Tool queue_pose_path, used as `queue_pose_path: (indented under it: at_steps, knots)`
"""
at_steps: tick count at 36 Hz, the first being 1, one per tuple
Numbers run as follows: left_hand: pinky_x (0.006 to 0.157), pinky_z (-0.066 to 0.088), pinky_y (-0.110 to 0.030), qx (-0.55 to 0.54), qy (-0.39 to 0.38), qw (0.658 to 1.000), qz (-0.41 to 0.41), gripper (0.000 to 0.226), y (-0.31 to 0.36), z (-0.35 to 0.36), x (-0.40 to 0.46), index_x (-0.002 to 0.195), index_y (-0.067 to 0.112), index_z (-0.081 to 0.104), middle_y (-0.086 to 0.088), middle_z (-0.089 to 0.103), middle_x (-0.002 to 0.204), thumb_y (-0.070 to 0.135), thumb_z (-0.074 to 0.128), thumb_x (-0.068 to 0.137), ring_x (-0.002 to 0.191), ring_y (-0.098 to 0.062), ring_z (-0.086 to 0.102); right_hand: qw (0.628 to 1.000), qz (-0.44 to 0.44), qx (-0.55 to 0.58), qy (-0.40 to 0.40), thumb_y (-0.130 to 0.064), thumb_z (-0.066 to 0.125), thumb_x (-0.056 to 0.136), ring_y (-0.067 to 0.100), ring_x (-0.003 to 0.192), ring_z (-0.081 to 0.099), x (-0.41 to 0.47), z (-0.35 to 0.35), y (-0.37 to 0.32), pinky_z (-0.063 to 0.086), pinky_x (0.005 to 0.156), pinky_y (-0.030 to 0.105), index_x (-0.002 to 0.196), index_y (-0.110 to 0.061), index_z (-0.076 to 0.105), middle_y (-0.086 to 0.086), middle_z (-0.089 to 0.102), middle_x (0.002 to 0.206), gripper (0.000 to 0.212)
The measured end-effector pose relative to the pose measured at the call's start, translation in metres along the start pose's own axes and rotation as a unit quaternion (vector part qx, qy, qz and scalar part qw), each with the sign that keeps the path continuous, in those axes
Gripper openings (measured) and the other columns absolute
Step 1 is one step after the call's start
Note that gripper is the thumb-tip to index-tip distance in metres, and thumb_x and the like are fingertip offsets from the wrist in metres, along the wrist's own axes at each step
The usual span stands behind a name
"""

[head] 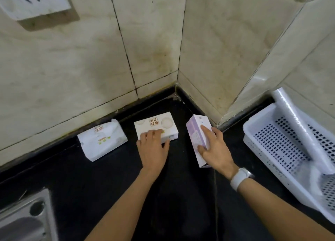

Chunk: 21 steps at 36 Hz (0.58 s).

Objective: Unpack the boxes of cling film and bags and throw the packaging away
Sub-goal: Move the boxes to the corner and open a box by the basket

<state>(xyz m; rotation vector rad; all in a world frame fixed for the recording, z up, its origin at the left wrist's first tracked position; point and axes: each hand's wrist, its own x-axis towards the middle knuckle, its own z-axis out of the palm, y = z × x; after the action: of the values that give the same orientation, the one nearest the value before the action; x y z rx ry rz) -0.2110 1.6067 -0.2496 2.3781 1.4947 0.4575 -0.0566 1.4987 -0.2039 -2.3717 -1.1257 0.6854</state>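
Both hands are on boxes: the left hand [153, 146] lies palm down on the near edge of a flat white box [156, 127], fingers together on its top and thumb against its near side, while the right hand [213, 148] clasps a tall lilac box [196, 137], fingers spread along its right face and thumb on the patterned front. Whether either box is lifted off the surface cannot be told.

Cream tiled walls [72, 68], glossy and stained along dark grout lines, meet in a corner behind the boxes. Below them runs a black counter [108, 186], smooth and matte, on which both forearms reach in from the bottom edge. At the right edge sits a white plastic basket [257, 130], its floor and sides perforated with small rectangular holes; a long glossy white roll [297, 124] lies slanted across it. A corner of a brushed steel sink [27, 215] shows at the lower left.

Near the left wall lies a white packet [102, 141], soft-cornered and slightly crumpled, with a red stamp mark and a small green print. The flat white box, just right of it and apart, is crisp-edged card with the same red stamp and two pale round shapes on top. The lilac box stands tilted on its long side, close to the right-hand wall, its top flap end facing the corner. A white watch [240, 178] with a smooth band wraps the right wrist.
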Motion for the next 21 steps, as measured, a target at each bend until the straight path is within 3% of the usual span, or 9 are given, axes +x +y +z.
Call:
queue_pose_path:
  at_steps: [1,3,6,12,21]
  knots:
    - [0.095,0.038,-0.047,0.052,0.005,0.997,0.054,0.045,-0.004,0.002,0.007,0.124,0.021,0.056,-0.008,0.057,0.129,0.036,0.064,0.082,0.121,-0.033,0.047,1.0,-0.002,-0.008,0.002,-0.027,0.057,0.085,0.034,0.128,0.037,0.003,0.001,-0.001,0.041,0.101,0.042,0.143,-0.028,0.021,0.008,0.016,0.149,0.068]
    - [0.11,0.019,-0.054,0.12,-0.062,0.984,0.113,0.06,-0.011,0.006,0.025,0.141,0.03,0.034,-0.008,0.033,0.151,0.039,0.057,0.087,0.14,-0.034,0.024,1.0,-0.006,-0.021,0.005,-0.028,0.057,0.086,0.034,0.129,0.036,0.01,0.002,-0.003,0.04,0.1,0.043,0.144,-0.028,0.021,0.008,0.016,0.149,0.068]
    - [0.115,0.004,-0.052,0.166,-0.131,0.97,0.119,0.064,-0.024,0.016,0.045,0.147,0.035,0.009,-0.005,0.008,0.159,0.041,0.044,0.094,0.146,-0.032,0.002,0.999,-0.012,-0.031,0.0,-0.029,0.056,0.086,0.035,0.128,0.037,0.016,0.006,-0.009,0.042,0.1,0.043,0.144,-0.028,0.02,0.008,0.015,0.149,0.068]
    - [0.116,0.009,-0.05,0.162,-0.087,0.982,0.036,0.061,-0.043,0.014,0.07,0.147,0.033,0.009,-0.009,0.011,0.158,0.035,0.042,0.096,0.145,-0.034,0.006,0.999,-0.024,-0.037,-0.007,-0.03,0.056,0.087,0.034,0.13,0.035,0.026,0.011,-0.016,0.042,0.101,0.044,0.144,-0.03,0.018,0.007,0.012,0.151,0.068]
    - [0.117,0.005,-0.051,0.177,-0.115,0.977,0.038,0.07,-0.057,0.008,0.09,0.148,0.03,0.002,-0.008,0.0,0.159,0.024,0.047,0.095,0.145,-0.034,-0.001,0.999,-0.024,-0.022,-0.009,-0.031,0.056,0.087,0.033,0.13,0.035,0.028,0.012,-0.016,0.042,0.101,0.046,0.144,-0.03,0.017,0.006,0.011,0.152,0.069]
